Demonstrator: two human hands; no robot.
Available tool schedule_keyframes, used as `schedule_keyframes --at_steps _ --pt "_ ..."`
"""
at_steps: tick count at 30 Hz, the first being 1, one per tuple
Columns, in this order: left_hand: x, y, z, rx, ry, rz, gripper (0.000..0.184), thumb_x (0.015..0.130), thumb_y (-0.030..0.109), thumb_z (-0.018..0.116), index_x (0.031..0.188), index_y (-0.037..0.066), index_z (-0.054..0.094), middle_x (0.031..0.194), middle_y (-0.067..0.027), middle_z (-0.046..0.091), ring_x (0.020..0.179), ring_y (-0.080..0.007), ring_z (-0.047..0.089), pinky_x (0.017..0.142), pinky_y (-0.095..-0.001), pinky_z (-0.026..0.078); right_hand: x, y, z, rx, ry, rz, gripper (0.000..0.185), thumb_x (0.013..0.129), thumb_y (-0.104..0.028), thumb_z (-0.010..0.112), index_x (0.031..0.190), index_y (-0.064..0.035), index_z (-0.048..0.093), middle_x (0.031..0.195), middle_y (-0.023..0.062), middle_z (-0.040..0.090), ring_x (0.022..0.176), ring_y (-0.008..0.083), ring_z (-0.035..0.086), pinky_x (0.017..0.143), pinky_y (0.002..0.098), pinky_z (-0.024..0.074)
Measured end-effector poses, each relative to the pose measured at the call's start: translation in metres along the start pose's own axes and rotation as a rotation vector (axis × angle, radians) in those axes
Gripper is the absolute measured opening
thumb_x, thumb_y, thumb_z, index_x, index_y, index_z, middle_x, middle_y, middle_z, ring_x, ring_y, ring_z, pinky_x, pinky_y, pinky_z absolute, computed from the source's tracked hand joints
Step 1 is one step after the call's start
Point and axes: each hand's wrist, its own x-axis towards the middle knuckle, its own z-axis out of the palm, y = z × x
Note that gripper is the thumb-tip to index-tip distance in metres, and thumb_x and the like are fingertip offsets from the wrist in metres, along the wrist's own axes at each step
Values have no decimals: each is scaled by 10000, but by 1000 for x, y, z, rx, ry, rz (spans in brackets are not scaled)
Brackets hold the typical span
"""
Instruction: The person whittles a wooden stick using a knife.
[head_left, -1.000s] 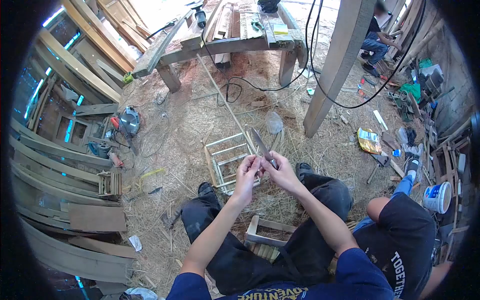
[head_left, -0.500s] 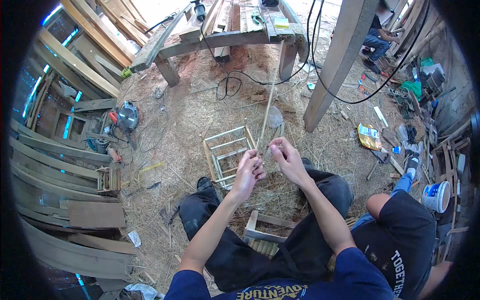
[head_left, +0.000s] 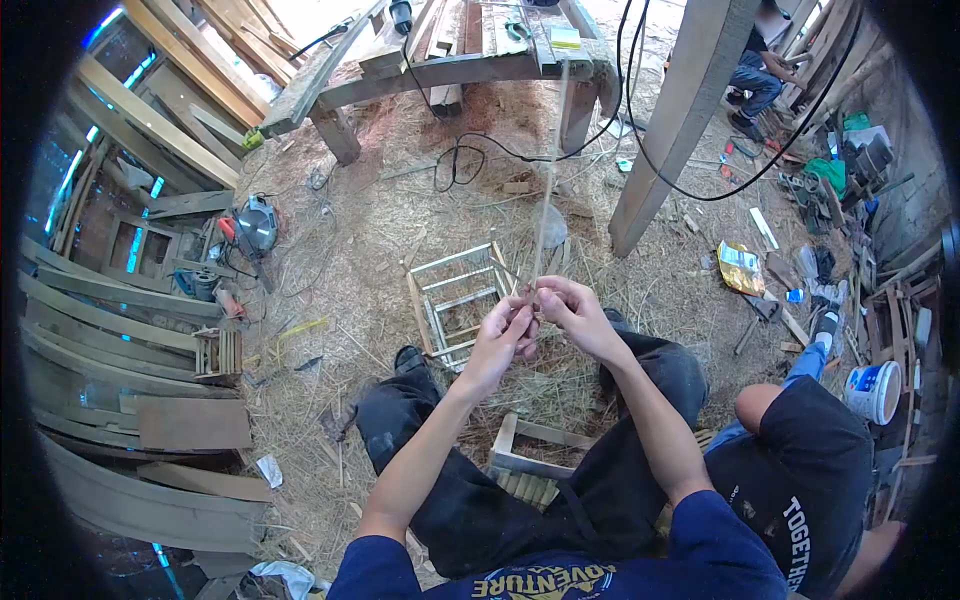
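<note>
We pinch the long thin stick (head_left: 546, 205) with our left hand (head_left: 507, 335) and right hand (head_left: 578, 318). It points up toward the table (head_left: 430, 88), above our knees.

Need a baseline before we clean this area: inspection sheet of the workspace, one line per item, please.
Surface: floor strewn with straw-like shavings and scraps.
Job's things: thin strip rising from the hands; slatted wooden frame on the floor just beyond.
Clutter: circular saw, yellow packet, white bucket.
Grippers: bare hands; left grips the strip's lower end, right meets it there, own grip unclear.
Cables: black cable hangs in a loop by the post; more cable loops on the floor.
Surroundings: bench ahead, co-worker close at right, another person seated farther off.
</note>
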Motion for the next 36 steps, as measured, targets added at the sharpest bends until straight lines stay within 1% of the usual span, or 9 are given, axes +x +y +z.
schedule_keyframes --at_steps 3,9,12,16,21,24,27,30,36 --pt "-2 1 1 33 -30 2 194 1063 240 497 1127 61 539 773 33 487 648 -51 420 591 -227 388 0 -5 -1 181 57 65 436 1023 -347 580 1270 13 578 953 36 663 866 95 610 763 273 508" --pt "-3 3 -2 40 -40 -28 175 1059 250 496 1081 80 535 770 23 502 670 -64 449 629 -231 385 -2 -16 -4 140 -10 102 415 1024 -350 583 1242 2 591 859 -21 585 739 44 484 633 225 400" --pt "-2 0 -5 -3 -53 -13 180 1050 267 488 1005 95 514 757 14 491 673 -78 445 645 -245 384 -1 -17 1 144 3 65 379 1040 -357 544 1213 -25 605 682 -91 392 598 21 325 533 211 258" --pt "-2 2 -6 14 -90 -11 224 1036 283 474 903 102 478 744 6 471 670 -93 436 647 -259 373 -1 -17 4 140 -17 65 384 1042 -342 542 1238 -17 604 687 -93 395 604 24 333 540 214 266" --pt "-6 5 -3 79 -106 20 252 1039 280 470 866 98 474 745 13 453 667 -92 425 636 -258 355 2 -8 4 103 -16 47 355 1044 -305 542 1234 -11 607 696 -89 428 611 24 359 544 212 278" --pt "-3 4 -5 134 -56 91 267 1048 285 453 862 95 468 742 22 426 663 -87 405 632 -252 347 0 -9 1 0 5 43 408 1011 -360 598 1199 2 601 886 -12 625 761 62 514 667 250 431" --pt "-4 7 -4 158 25 113 277 1059 288 432 866 92 462 749 31 403 663 -73 386 627 -245 340 -4 -16 3 -184 68 -21 356 997 -355 608 1130 -25 584 809 23 642 690 73 523 631 266 436" --pt "-2 5 -7 127 66 141 268 1065 285 419 909 78 485 773 34 418 673 -61 384 625 -241 344 -8 -10 6 -255 62 -83 248 1008 -256 611 1083 -45 504 713 -38 514 612 25 408 536 228 320" --pt "-6 -10 -9 214 134 215 286 1084 274 413 1027 36 561 791 28 497 680 -55 424 606 -233 372 -11 -13 14 -431 29 -192 282 968 -249 660 1046 -51 474 724 -19 506 649 51 442 569 235 362"
